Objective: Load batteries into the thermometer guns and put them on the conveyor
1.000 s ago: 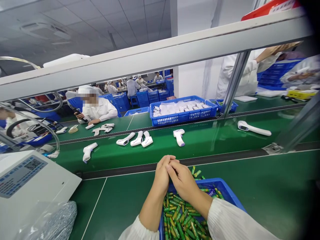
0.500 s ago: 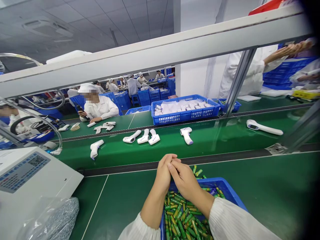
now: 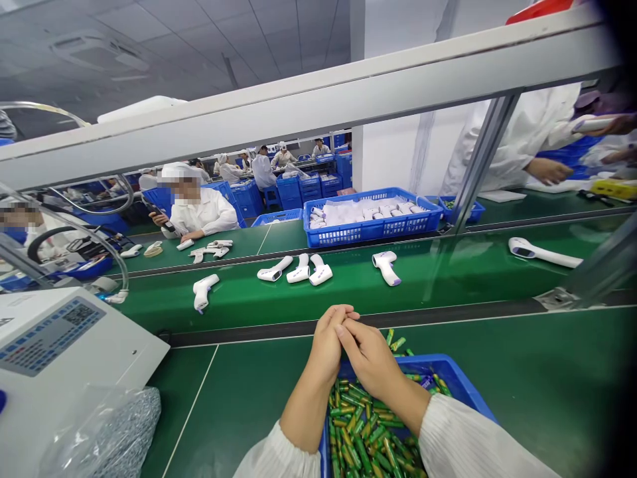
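My left hand (image 3: 327,342) and my right hand (image 3: 367,352) are clasped together above the far left edge of a blue tray (image 3: 468,388). Their fingers overlap and press on each other, and no object shows between them. Green and gold batteries (image 3: 361,431) fill the tray below my wrists. A few more batteries (image 3: 397,343) lie just beyond its far rim. Past my hands, a white handheld thermometer (image 3: 387,267) rests on the green conveyor belt (image 3: 343,299), with several others to its left and one (image 3: 542,252) at the right.
A white machine (image 3: 114,338) and a clear plastic bag (image 3: 119,425) stand at the left. Behind the belt is a blue basket (image 3: 371,229) of white devices. A metal post (image 3: 485,159) and an overhead beam (image 3: 298,99) cross the view. People in white work beyond.
The thermometers on the belt have shifted right. At the far right, a person's hands have moved apart, one now low over the bench. My own hands stay clasped.
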The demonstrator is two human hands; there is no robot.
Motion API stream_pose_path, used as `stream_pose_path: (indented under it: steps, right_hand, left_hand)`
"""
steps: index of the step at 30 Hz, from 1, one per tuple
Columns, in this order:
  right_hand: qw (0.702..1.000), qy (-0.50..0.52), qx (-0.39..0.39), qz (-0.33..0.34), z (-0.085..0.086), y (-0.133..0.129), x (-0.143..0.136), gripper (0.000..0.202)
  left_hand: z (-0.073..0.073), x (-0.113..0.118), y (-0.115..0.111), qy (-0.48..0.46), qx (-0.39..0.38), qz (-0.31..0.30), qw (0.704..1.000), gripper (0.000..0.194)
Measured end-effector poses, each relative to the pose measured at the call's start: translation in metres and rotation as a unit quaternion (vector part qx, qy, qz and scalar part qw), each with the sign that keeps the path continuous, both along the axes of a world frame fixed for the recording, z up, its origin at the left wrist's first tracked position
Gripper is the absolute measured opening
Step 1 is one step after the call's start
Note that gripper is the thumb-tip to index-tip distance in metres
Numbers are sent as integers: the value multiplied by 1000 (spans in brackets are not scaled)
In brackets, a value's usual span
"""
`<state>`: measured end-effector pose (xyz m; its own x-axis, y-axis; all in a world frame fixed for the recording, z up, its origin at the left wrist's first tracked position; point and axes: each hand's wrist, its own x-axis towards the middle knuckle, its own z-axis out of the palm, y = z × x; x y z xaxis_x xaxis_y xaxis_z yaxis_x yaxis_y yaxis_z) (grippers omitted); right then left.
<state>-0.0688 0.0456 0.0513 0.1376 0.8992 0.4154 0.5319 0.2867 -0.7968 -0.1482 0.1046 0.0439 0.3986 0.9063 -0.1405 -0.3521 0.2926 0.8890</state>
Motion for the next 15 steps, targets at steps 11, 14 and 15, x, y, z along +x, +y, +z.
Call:
stream_pose_path:
  steps: [11,14,15]
  right_hand:
    - [997,-73,-29,-1,3,-1,-2,40]
    - [996,-83,-26,0,3,-1,-3,39]
    - [996,-84,-24,0,2,0,-3,39]
  left_hand:
    - [42,-147,155,317,53,293,900,43]
    - [38,-197,179,322,-15,330,887,51]
    - [35,-205,186,267,-25,310,912,48]
